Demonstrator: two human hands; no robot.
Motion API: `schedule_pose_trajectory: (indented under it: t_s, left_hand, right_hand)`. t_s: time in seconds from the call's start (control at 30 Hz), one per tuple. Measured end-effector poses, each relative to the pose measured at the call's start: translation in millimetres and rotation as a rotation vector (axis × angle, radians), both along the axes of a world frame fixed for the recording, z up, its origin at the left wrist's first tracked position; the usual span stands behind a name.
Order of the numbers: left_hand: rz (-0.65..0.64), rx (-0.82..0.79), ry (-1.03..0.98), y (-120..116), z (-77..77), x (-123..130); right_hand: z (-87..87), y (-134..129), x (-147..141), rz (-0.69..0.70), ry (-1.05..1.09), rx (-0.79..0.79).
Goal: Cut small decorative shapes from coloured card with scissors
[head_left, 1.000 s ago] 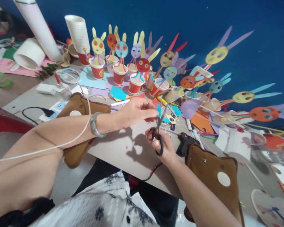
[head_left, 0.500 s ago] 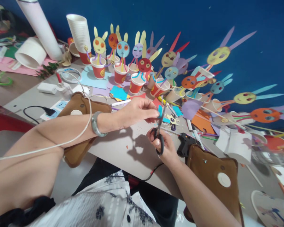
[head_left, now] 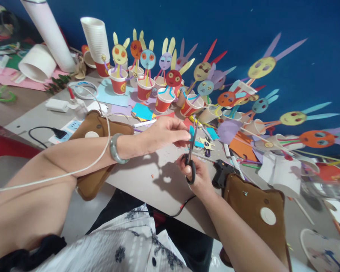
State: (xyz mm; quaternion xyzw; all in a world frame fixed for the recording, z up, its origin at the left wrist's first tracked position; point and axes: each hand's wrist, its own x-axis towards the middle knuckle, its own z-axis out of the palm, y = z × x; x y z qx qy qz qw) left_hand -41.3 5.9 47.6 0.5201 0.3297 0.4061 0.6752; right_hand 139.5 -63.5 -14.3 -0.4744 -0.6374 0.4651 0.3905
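Observation:
My left hand (head_left: 167,132) pinches a small piece of blue paper (head_left: 192,132) between thumb and fingers above the table. My right hand (head_left: 197,172) has its fingers through the black handles of a pair of scissors (head_left: 190,151). The blades point up and away, right beside the blue paper; whether they touch it I cannot tell. Under the hands lie paper scraps, among them a yellow cut-out (head_left: 206,144). A black glue gun (head_left: 223,173) rests to the right of my right hand.
Paper cups with rabbit-faced paper figures, such as a red-faced one (head_left: 173,78), line the blue wall. A stack of white cups (head_left: 95,41) stands behind at left. Brown cushions (head_left: 255,211) lie on both sides. A white cable (head_left: 73,173) crosses over my left forearm.
The scissor blades have shifted very slightly against the blue paper. Both hands otherwise stay in nearly the same place.

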Motion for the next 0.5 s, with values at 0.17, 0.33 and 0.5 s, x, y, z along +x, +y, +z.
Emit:
schedule_pose_trajectory:
  t_s: [0.17,0.33,0.5]
  left_hand:
    - [0.001,-0.008,-0.015,-0.3,0.7,0.4]
    - [-0.004,-0.003,-0.001,-0.8,2.1,-0.6]
    - [0.000,0.003,0.021,-0.5,3.0,-1.5]
  right_hand:
    - [-1.8,0.7,0.4,-0.020,0.003,-0.008]
    - [0.8,1.8,1.2,-0.028,-0.028,-0.007]
    - [3.2,2.5,1.8,-0.025,-0.039,-0.016]
